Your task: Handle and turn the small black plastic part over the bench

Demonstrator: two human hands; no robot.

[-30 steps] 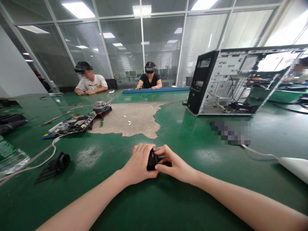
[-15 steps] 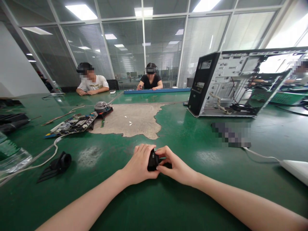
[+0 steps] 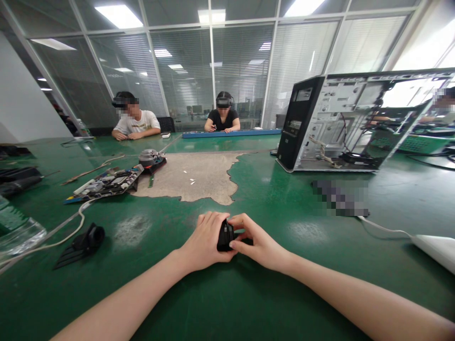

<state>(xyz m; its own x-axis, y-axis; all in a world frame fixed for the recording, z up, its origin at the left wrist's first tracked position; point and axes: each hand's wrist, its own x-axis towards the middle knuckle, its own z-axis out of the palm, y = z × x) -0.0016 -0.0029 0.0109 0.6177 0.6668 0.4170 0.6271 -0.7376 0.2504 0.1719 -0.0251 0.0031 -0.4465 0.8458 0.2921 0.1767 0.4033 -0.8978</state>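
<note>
Low over the green table [image 3: 220,303], a small black boxy plastic part [image 3: 224,236] sits between my two hands; its exact kind is unclear. My left hand [image 3: 205,239] wraps round its left side, covering that side, with the thumb along the near edge. From the right, my right hand [image 3: 256,244] pinches the part's right end between thumb and fingers. Off to the left lies a black plastic piece with a round opening and a slatted flat end [image 3: 83,244], touched by neither hand.
A circuit board [image 3: 108,183] and a round heatsink fan [image 3: 151,158] lie left of a bare patch [image 3: 195,177]. An open computer case [image 3: 309,125] stands right. A plastic bottle [image 3: 19,227] is far left. Two people [image 3: 137,124] sit opposite; another is partly visible far right.
Both hands hold nearly the same place around the black part. The right thumb and fingers have shifted very slightly on its right end. The person opposite has moved one hand a little.
</note>
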